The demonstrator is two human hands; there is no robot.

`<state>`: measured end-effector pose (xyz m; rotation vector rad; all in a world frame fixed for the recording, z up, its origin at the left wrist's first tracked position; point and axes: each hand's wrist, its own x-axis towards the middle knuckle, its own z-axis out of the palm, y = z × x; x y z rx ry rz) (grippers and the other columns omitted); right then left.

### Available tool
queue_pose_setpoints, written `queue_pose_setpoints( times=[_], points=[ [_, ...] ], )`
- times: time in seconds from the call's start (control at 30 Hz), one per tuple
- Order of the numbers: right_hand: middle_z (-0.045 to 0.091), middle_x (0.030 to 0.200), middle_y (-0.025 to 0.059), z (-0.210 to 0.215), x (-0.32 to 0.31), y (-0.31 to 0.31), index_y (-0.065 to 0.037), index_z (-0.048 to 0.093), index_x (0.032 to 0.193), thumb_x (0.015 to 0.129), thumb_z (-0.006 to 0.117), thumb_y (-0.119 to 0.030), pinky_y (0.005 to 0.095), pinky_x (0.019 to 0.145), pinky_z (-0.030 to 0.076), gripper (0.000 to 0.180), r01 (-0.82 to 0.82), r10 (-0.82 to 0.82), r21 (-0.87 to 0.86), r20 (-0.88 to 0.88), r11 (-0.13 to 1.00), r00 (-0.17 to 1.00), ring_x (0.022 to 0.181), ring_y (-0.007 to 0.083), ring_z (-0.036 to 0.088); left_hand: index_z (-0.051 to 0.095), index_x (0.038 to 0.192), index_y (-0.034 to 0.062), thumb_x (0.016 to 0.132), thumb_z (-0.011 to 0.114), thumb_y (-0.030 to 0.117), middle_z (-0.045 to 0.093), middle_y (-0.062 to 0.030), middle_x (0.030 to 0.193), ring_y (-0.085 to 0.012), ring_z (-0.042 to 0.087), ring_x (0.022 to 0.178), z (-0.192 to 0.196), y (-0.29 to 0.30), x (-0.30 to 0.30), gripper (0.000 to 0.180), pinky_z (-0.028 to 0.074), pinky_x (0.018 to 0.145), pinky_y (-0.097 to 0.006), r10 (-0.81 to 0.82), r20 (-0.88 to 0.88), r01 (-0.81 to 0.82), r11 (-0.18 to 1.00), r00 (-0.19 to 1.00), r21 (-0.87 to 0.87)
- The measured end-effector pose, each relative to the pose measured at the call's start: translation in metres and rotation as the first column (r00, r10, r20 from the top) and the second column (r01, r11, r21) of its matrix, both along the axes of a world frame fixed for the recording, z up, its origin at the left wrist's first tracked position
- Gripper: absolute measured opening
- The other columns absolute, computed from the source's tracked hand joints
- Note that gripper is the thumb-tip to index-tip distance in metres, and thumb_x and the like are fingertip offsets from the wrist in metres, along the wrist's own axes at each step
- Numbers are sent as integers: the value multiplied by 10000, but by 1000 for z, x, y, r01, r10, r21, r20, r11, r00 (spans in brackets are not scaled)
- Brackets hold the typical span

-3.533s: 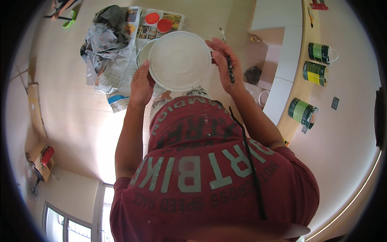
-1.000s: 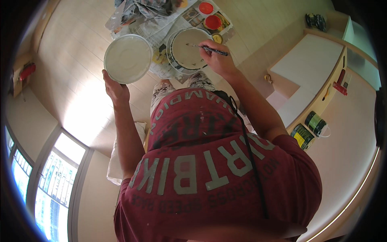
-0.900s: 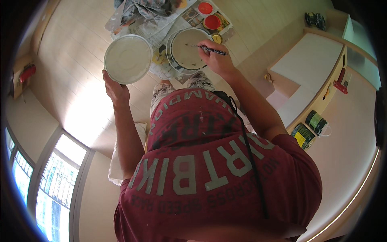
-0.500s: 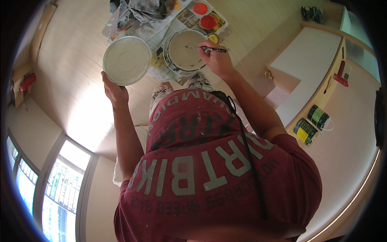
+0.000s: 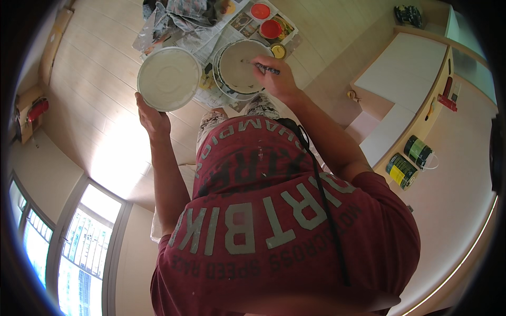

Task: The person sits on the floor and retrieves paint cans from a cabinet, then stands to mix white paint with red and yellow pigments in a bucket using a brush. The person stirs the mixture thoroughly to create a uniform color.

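A round off-white bucket lid (image 5: 168,79) rests in my left hand (image 5: 153,117), whose fingers grip its near edge. Right of it stands a bucket (image 5: 243,71) of pale grey, paint-like material, dark smears along its rim. My right hand (image 5: 278,79) is over the bucket's right side, closed around a slim tool (image 5: 269,68) with a dark, spattered handle. The tool's thin end points left to a small dark mark on the pale surface; its exact kind is too small to make out. My two hands are apart.
Newspaper (image 5: 232,31) lies under the bucket, with red round lids (image 5: 271,29) and a small yellowish tin (image 5: 278,50) beside it. A crumpled grey cloth (image 5: 192,13) is at the far left. Dark cans (image 5: 401,171) and a red-handled tool (image 5: 448,100) are on the right.
My right hand has shifted slightly left, and the tool's handle now slopes more steeply. The lid in my left hand sits a touch further right in view.
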<state>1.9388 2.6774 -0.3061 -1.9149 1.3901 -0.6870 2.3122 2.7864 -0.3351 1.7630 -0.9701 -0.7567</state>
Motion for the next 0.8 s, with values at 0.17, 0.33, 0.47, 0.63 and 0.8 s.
queue_pose_setpoints(
  times=[0.17,0.33,0.47,0.63,0.8],
  points=[
    [736,897,120,-1,0,1,-136,732,1024,853,767,-107,458,714,575,177,-3,3,-1,-43,1000,999,851,361,733,504,1454,-13,1161,375,452,653,-134,1354,-258,659,1230,-22,2,7,566,573,972,-357,61,-59,-59,998,996,32],
    [748,926,115,-6,-3,0,-139,746,1058,860,764,-111,444,714,575,201,-46,46,-1,-13,999,999,854,353,735,424,1496,-25,1090,594,227,682,-163,1313,-337,686,1123,-20,5,14,507,572,935,-422,84,-199,-83,996,976,15],
    [765,962,85,5,-24,0,-89,745,1118,938,744,-122,359,695,550,183,-31,22,161,60,986,998,795,222,694,553,1411,-12,1135,438,501,682,-110,1311,-236,686,1120,45,-28,-28,593,561,928,-355,362,-607,-311,931,708,192],
    [773,987,77,76,-48,-10,-27,730,1145,1012,692,-116,272,662,505,165,10,-281,597,362,802,889,753,106,618,572,1407,-12,1150,395,499,703,-122,1260,-218,684,1128,45,-30,-35,600,545,942,-309,331,-606,-257,944,724,208],
    [764,1030,102,127,-28,-8,24,698,1217,1038,662,-82,230,679,468,212,-101,-253,545,535,832,806,789,68,577,547,1463,-15,1153,397,487,670,-125,1358,-211,657,1209,64,-43,-65,608,531,999,-329,62,-484,-25,996,873,82]
  ],
)
